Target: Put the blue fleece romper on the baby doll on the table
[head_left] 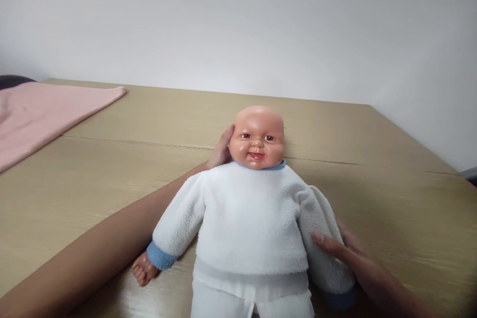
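A baby doll (pixel 249 208) in a white fleece top with blue cuffs lies on its back on the wooden table (pixel 112 179), head away from me. My left hand (pixel 221 150) reaches under the doll's bald head and cups it from the side; only the thumb side of the hand shows. My right hand (pixel 348 253) rests against the doll's sleeved arm on the right, thumb over the fleece, fingers wrapped behind the sleeve.
A pink cloth (pixel 40 114) lies spread on the table's far left corner. A plain white wall (pixel 238 20) stands behind the table. The table's right edge (pixel 421 146) runs diagonally toward me.
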A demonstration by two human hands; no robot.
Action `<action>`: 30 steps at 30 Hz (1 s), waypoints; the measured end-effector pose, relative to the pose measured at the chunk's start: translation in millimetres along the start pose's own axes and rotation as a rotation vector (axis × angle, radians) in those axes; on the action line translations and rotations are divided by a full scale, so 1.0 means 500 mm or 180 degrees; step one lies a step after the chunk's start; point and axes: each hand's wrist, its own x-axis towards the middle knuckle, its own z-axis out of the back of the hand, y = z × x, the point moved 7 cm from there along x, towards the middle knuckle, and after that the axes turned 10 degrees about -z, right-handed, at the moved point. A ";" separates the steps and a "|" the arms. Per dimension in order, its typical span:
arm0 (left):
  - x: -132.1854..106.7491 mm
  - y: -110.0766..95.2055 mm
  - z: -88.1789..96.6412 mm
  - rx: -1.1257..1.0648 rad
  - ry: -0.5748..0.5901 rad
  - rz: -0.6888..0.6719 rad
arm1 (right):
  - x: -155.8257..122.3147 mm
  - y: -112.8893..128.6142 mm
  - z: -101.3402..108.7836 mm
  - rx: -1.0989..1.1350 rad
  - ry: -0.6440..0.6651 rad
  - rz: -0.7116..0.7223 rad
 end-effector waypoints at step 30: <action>0.096 -0.006 0.048 0.0588 0.0431 0.0615 | -0.025 0.052 0.005 -0.2092 -0.1072 0.1691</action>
